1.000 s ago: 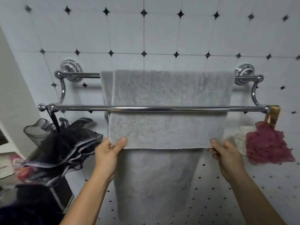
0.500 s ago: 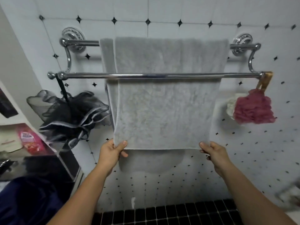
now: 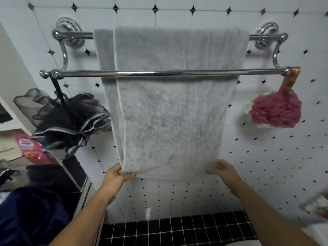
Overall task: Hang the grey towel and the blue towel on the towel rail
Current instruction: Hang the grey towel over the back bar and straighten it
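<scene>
— Over the back bar of the towel rail [image 3: 170, 73] hangs the grey towel [image 3: 170, 110], and I have both lower corners. My left hand [image 3: 118, 174] pinches the left corner between thumb and fingers; my right hand [image 3: 222, 170] lies against the right corner, though I can't tell from this angle whether it is closed on the cloth or only touching it.

— What worries you?

— Pulling down unevenly. The drape runs behind the front bar of the rail, so a hard tug on one corner could slide the whole towel off the back bar, or leave it skewed.

— Anything beside the rail in the way?

— A black mesh sponge [image 3: 71, 119] hangs from the rail's left end, just beside the towel's edge, and a pink sponge [image 3: 276, 111] from its right end. If I sweep sideways I could knock either loose.

— And the blue towel?

— A dark blue heap [image 3: 33, 215] lies well below the rail's left end; I judge that's it, but it's too blurred to be sure. It isn't hung yet.
</scene>
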